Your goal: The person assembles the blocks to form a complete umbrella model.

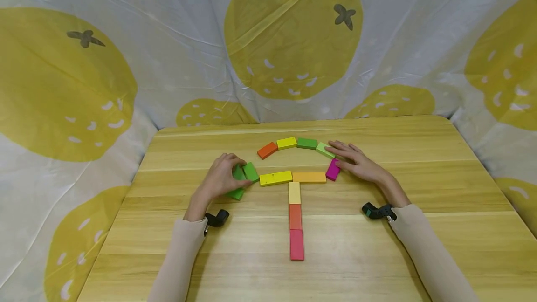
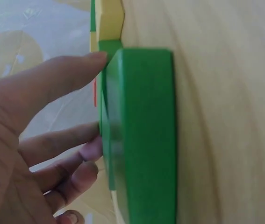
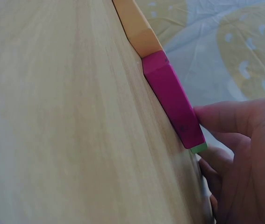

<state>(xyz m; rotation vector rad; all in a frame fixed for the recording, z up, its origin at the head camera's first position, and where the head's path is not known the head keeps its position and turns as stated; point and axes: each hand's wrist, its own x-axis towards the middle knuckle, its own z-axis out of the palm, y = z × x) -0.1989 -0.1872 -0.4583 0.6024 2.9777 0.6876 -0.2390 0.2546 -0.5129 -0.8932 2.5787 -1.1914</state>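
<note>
My left hand (image 1: 221, 177) pinches a small green block (image 1: 251, 172) between thumb and fingers at the left end of a ring of blocks. Right beside it lies a longer green block (image 2: 148, 135), partly hidden under that hand in the head view. On the other side, my right hand (image 1: 360, 162) rests with its fingers stretched over the light green block (image 1: 325, 149). Its thumb (image 3: 216, 116) touches the magenta block (image 1: 333, 170). Between the hands, a yellow block (image 1: 275, 178) and an orange block (image 1: 309, 178) lie end to end.
An arc of red-orange (image 1: 267, 150), yellow (image 1: 287, 143) and green (image 1: 306, 143) blocks curves along the back. Cream (image 1: 295, 193), orange-red (image 1: 295, 216) and pinkish-red (image 1: 297, 245) blocks line up toward the front. A patterned cloth (image 1: 189, 59) hangs behind the wooden table (image 1: 356, 264).
</note>
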